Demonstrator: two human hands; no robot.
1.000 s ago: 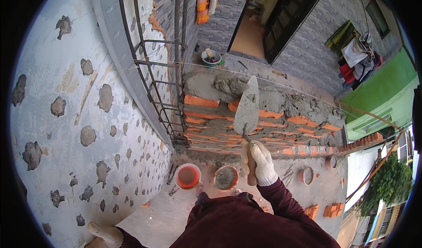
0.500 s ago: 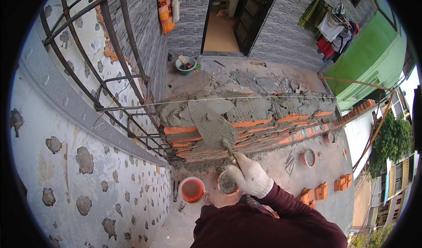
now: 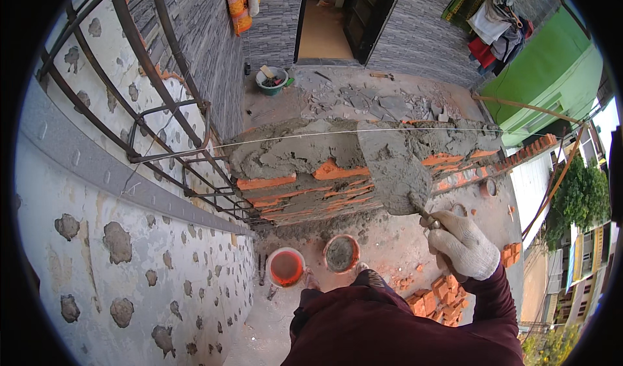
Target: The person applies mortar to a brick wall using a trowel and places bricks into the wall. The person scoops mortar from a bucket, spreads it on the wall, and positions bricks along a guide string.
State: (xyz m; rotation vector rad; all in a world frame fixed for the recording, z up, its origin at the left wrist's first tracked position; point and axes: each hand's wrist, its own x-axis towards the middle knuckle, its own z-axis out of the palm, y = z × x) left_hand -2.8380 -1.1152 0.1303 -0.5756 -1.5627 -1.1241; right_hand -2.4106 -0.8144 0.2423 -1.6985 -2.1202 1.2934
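Observation:
My right hand (image 3: 464,244), in a white knit glove, is closed round the handle of a trowel (image 3: 397,171). Its broad blade is coated with grey mortar and lies against the top and near side of a low brick wall (image 3: 311,200). A thick, uneven bed of wet mortar (image 3: 292,152) covers the wall's top. Just over it runs a taut white string (image 3: 311,134), passing across the trowel blade's far end. Orange brick edges show beneath the mortar. My left hand does not appear.
At my feet stand a bucket of reddish liquid (image 3: 285,267) and a tub of mortar (image 3: 341,254). Loose bricks (image 3: 441,300) are heaped at right. Upright rebar (image 3: 146,100) rises beside the left wall. Beyond the brick wall are rubble (image 3: 389,103) and a green basin (image 3: 271,80).
My right hand and the trowel have moved right along the wall. The mortar at the left end, which the blade partly covered before, now shows. My view has shifted slightly.

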